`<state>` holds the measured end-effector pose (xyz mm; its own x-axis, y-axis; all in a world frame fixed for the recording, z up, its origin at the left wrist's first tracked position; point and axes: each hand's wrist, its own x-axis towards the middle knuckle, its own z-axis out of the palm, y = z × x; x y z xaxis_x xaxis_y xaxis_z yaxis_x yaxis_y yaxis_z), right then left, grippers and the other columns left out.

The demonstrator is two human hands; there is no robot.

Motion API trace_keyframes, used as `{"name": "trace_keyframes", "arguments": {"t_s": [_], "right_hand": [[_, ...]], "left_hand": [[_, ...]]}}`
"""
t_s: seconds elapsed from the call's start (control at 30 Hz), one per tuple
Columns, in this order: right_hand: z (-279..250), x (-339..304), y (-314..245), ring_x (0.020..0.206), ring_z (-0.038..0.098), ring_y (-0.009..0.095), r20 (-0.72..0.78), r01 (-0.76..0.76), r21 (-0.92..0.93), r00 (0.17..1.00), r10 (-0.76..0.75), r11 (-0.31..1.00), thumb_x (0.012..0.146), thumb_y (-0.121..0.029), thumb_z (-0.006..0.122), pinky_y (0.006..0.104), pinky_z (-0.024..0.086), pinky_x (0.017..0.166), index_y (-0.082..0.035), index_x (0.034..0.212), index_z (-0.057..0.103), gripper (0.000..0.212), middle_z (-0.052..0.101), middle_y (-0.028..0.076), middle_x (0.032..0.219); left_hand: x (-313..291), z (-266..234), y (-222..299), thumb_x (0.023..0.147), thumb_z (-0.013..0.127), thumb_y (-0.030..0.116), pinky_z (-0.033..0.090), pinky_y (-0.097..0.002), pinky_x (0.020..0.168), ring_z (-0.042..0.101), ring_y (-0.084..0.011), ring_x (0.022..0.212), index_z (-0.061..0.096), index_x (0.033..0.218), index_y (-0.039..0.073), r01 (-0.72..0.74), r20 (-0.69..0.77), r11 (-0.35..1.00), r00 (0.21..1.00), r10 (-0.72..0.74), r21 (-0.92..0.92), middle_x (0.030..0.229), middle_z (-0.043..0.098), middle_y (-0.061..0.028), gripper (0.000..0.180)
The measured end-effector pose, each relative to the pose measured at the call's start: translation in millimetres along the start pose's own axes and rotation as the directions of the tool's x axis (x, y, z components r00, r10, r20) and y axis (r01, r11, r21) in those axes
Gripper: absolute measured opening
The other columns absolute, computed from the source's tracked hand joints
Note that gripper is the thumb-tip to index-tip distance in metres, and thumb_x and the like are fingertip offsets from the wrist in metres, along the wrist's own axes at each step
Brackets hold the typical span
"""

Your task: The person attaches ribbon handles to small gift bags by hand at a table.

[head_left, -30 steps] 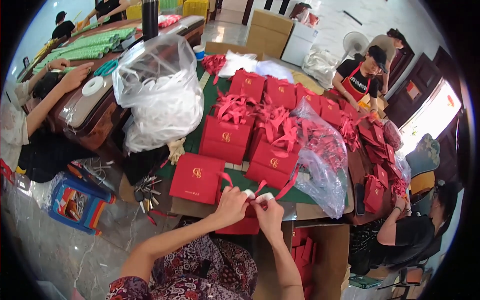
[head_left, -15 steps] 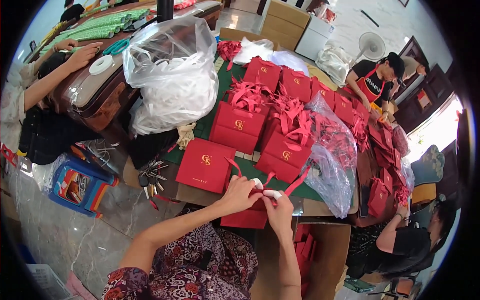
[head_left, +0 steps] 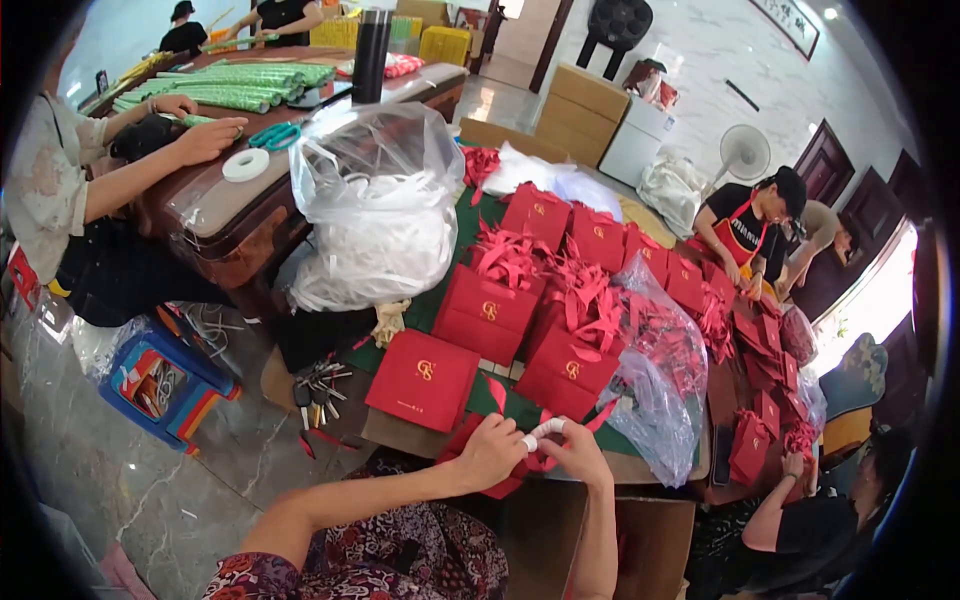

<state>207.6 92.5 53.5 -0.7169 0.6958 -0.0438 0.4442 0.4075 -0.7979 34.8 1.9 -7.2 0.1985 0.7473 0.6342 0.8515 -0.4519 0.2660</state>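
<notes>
Tape roll [head_left: 545, 430] betw. both hands' grip

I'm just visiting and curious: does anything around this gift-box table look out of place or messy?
Mostly busy rather than wrong. A bunch of keys lies at the table's left edge among the red gift boxes, unlike everything else there. Loose red ribbons sprawl tangled over the boxes. Both hands pinch a small white roll.

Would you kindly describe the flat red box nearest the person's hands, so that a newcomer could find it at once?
Start at the green-covered table crowded with red gift boxes. At its near edge, just left of the person's left hand, lies the flat red box. Unlike the ribbon-topped boxes behind it, it lies closed with a bare lid showing only a small gold emblem, and a bunch of keys lies to its left.
</notes>
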Motion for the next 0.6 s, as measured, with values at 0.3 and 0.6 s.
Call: {"name": "trace_keyframes", "arguments": {"t_s": [0.3,0.6], "right_hand": [[-0.5,-10.1,11.4,0.073,0.057,0.011,0.085,0.035,0.012,0.996,-0.036,0.999,0.084,-0.004,0.068,0.0262,0.046,0.065,-0.004,0.103,0.071,0.019,0.060,0.000,0.082],[0.2,-11.1,26.8,0.074,0.057,0.011,0.134,0.335,0.070,0.930,-0.342,0.939,0.094,-0.002,0.058,0.0257,0.048,0.070,-0.001,0.103,0.065,0.012,0.059,0.003,0.092]], "left_hand": [[-1.9,0.0,8.6,0.079,0.056,0.019,0.040,-0.0347,0.074,0.051,-0.0210,0.079,0.055,0.086,0.011,-0.200,-0.116,0.980,0.974,0.196,-0.023,0.080,0.051,-0.0037,0.011],[-5.2,14.2,-0.7,0.078,0.061,0.016,0.040,-0.0341,0.082,0.053,-0.0211,0.087,0.057,0.082,0.010,-0.289,-0.127,0.957,0.950,0.285,-0.013,0.087,0.056,-0.0044,0.009]]}}
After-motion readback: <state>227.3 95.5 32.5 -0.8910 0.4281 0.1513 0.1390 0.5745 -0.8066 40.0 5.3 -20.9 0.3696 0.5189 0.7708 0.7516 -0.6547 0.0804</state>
